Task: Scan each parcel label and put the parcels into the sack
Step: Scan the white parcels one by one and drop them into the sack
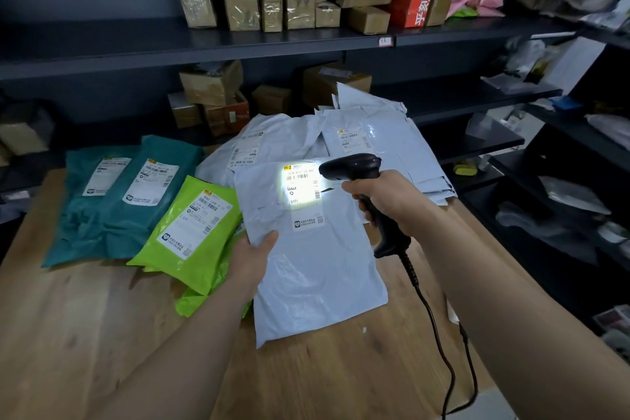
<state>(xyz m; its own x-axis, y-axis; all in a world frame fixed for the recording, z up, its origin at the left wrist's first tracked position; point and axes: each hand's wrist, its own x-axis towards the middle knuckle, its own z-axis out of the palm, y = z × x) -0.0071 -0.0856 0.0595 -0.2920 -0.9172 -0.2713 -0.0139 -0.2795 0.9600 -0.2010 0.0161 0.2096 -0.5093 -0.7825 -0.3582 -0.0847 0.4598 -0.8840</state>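
My left hand point(254, 257) holds a pale grey parcel point(317, 269) by its left edge, thumb on top, above the wooden table point(85, 317). Its white label point(303, 194) is lit bright by the black barcode scanner point(354, 169), which my right hand point(385, 196) grips by the handle just right of the label. Lime green parcels point(191, 228) lie to the left, with teal parcels point(112, 201) beyond them. More pale grey parcels point(358, 136) are heaped behind. No sack is in view.
The scanner's coiled black cable point(433, 314) hangs down across the table's right side. Dark shelves point(204, 41) behind carry brown cardboard boxes point(266, 0). Shelving on the right point(562, 160) holds bagged goods close to my right arm.
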